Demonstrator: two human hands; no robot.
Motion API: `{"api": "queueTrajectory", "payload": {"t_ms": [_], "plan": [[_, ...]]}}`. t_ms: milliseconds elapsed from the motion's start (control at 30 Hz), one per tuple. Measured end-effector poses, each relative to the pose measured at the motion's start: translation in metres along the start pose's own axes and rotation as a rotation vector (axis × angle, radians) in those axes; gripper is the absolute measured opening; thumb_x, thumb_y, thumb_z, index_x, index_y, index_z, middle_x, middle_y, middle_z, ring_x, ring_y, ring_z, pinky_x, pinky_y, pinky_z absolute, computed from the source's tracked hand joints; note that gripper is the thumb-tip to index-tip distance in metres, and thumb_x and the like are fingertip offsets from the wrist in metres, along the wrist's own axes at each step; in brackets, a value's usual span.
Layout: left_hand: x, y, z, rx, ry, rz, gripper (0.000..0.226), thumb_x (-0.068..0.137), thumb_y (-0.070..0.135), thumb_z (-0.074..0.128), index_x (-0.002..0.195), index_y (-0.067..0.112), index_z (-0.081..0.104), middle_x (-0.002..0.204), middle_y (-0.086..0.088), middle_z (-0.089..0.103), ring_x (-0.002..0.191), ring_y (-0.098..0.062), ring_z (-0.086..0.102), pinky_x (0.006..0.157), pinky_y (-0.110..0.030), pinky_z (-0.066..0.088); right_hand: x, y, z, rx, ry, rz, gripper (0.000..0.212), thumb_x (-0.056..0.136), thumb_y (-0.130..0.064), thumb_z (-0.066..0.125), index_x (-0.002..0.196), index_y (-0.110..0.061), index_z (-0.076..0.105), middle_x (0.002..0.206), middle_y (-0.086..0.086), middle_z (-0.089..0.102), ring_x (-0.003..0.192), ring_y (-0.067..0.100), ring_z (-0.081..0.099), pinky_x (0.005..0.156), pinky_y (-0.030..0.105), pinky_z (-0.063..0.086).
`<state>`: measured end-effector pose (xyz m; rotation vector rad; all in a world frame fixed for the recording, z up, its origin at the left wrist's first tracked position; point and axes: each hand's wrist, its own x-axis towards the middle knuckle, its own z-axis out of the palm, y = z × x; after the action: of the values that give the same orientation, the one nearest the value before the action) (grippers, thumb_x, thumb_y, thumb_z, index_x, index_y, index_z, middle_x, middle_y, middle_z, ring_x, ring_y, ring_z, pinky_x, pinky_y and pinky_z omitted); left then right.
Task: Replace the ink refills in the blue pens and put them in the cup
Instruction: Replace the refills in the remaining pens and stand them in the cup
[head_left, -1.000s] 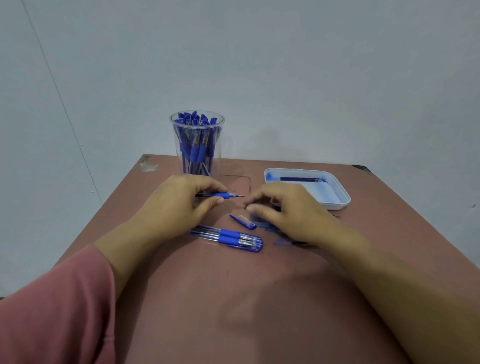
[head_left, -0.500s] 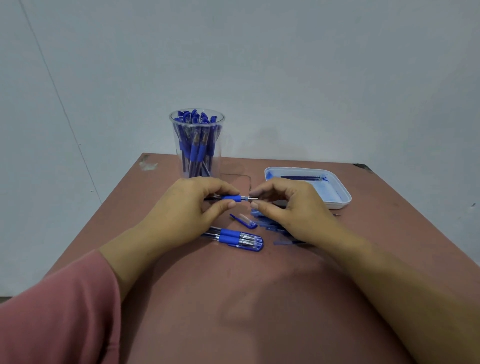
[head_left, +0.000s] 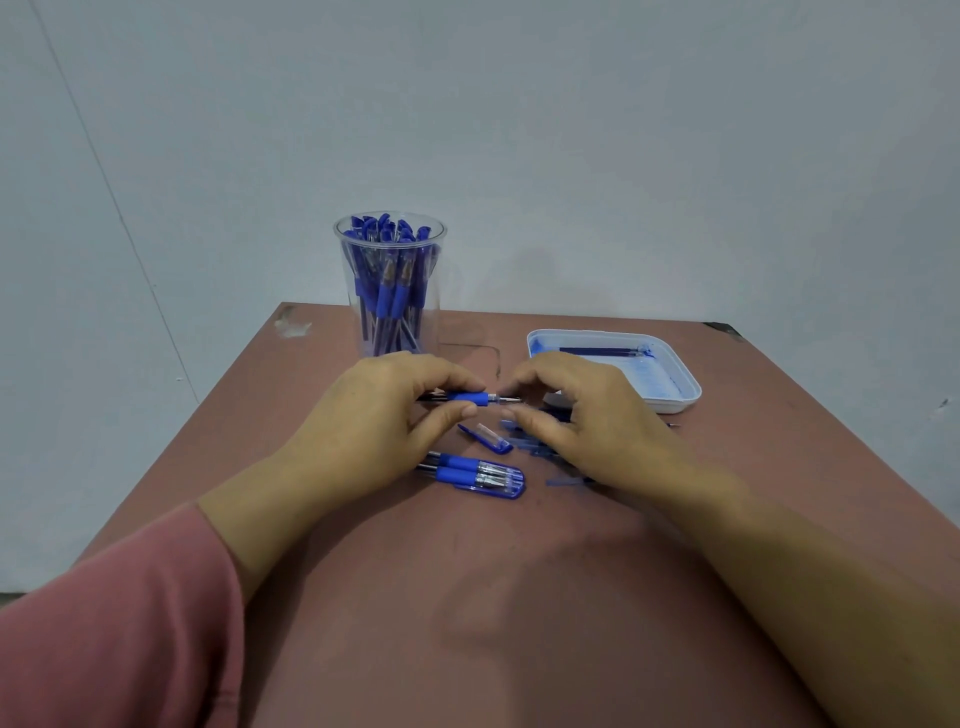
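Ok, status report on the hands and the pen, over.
Left hand grips uncapped pen. Right hand curled at its tip, contact unclear. Loose cap beneath. Cup behind.

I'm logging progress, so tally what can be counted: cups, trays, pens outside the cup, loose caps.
Clear cup: 1
White tray: 1
Uncapped pen in the left hand: 1
Capped pens lying loose: 2
Loose cap: 1
Total: 6
Pens inside the cup and refills under the right hand: too crowded or hidden to count.
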<state>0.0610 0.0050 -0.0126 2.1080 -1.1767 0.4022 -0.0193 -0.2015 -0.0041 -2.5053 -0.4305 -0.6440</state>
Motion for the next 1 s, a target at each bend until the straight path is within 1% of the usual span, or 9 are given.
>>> {"api": "queueTrajectory", "payload": {"t_ms": [33,133,233,367,467,567,700,867,1000], "plan": [[0.0,0.0001,0.0002,0.003,0.001,0.005,0.023,0.087,0.031,0.068,0.11,0.03,0.07,0.1,0.018,0.069,0.091,0.0,0.063,0.08,-0.032,0.055,0.0006,0.001,0.0005,-0.014,-0.003,-0.008,0.007,0.09,-0.025,0.066,0.097,-0.024,0.066,0.085,-0.024,0.058,0.084,0.001,0.056,0.073,0.01,0.042],[0.0005,-0.0004,0.0007,-0.002,0.0,0.011,0.023,0.087,0.032,0.067,0.11,0.03,0.07,0.099,0.017,0.069,0.091,-0.001,0.064,0.079,-0.033,0.055,-0.0003,0.0025,0.0007,-0.013,-0.004,-0.006,0.02,0.092,-0.037,0.061,0.104,-0.024,0.068,0.087,-0.018,0.063,0.085,0.003,0.058,0.073,0.012,0.044],[0.0006,-0.0011,0.0012,-0.01,-0.002,0.012,0.023,0.088,0.031,0.067,0.11,0.031,0.07,0.1,0.018,0.069,0.092,-0.001,0.064,0.08,-0.033,0.055,-0.0016,0.0012,-0.0014,0.013,0.032,-0.032,0.028,0.085,-0.025,0.071,0.11,-0.034,0.061,0.092,-0.024,0.06,0.089,-0.001,0.058,0.077,0.01,0.045],[0.0007,-0.0019,0.0007,-0.011,0.004,0.006,0.022,0.088,0.033,0.066,0.11,0.031,0.069,0.099,0.018,0.069,0.092,0.0,0.063,0.08,-0.033,0.054,0.0006,0.0024,0.0019,-0.056,0.034,-0.036,0.007,0.089,-0.026,0.067,0.096,-0.024,0.066,0.081,-0.026,0.054,0.081,-0.003,0.054,0.072,0.01,0.041],[0.0009,-0.0015,0.0006,-0.001,0.002,0.014,0.022,0.088,0.032,0.067,0.11,0.031,0.069,0.099,0.018,0.069,0.092,0.0,0.063,0.08,-0.033,0.054,-0.0014,0.002,0.001,-0.023,0.032,-0.03,0.024,0.09,-0.039,0.062,0.108,-0.024,0.068,0.085,-0.02,0.061,0.083,0.0,0.058,0.074,0.011,0.044],[0.0005,-0.001,0.0009,-0.004,0.006,0.016,0.023,0.087,0.031,0.068,0.11,0.03,0.07,0.1,0.017,0.069,0.092,0.0,0.063,0.081,-0.034,0.054,-0.0026,0.001,-0.001,0.02,0.038,-0.023,0.037,0.085,-0.029,0.072,0.117,-0.039,0.056,0.091,-0.021,0.06,0.089,0.001,0.059,0.079,0.013,0.047],[0.0004,-0.0014,0.001,-0.004,0.011,0.019,0.023,0.088,0.032,0.067,0.11,0.029,0.07,0.1,0.017,0.069,0.092,-0.001,0.063,0.08,-0.033,0.054,-0.0001,0.0005,0.0012,-0.069,0.05,-0.063,0.009,0.09,-0.028,0.064,0.097,-0.022,0.066,0.081,-0.025,0.055,0.079,-0.005,0.053,0.071,0.012,0.042],[0.0007,-0.0015,0.0018,-0.011,0.005,0.028,0.023,0.088,0.034,0.066,0.111,0.03,0.069,0.1,0.017,0.069,0.093,-0.001,0.063,0.08,-0.034,0.054,-0.0025,0.0012,-0.0005,0.005,0.041,-0.037,0.028,0.087,-0.034,0.069,0.113,-0.027,0.064,0.088,-0.027,0.058,0.087,-0.003,0.058,0.077,0.013,0.046],[0.0004,-0.0018,0.0021,-0.023,0.009,0.032,0.027,0.087,0.041,0.061,0.111,0.031,0.069,0.1,0.018,0.069,0.093,0.0,0.063,0.081,-0.034,0.054,-0.0006,0.0017,0.0019,-0.056,0.042,-0.056,0.01,0.089,-0.026,0.067,0.097,-0.02,0.066,0.083,-0.026,0.055,0.081,0.001,0.055,0.072,0.015,0.044]]}}
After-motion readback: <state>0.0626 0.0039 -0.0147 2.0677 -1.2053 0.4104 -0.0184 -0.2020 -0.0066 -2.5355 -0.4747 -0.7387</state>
